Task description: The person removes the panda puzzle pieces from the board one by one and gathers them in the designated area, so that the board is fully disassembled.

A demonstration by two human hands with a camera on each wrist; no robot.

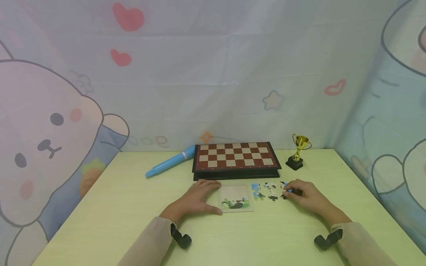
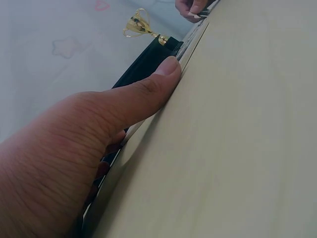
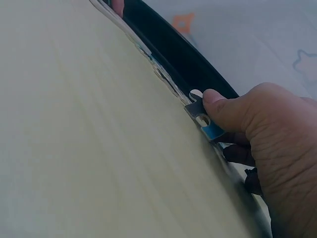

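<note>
My left hand rests by the left side of a shallow wooden puzzle tray, thumb at its near corner and fingers at the far one. Fitted pieces with green and black-and-white print fill the tray's near part; its far part is bare. My right hand pinches a jigsaw piece between thumb and fingers, showing blue, white and dark print in the right wrist view. Beside that hand lie loose jigsaw pieces in rough columns, some partly hidden by its fingers.
Behind the tray stands a chessboard box with a black rim. A big blue pen-shaped object lies against its left side. To the right is a small gold trophy cup on a black base. A printed cloth hangs behind the table.
</note>
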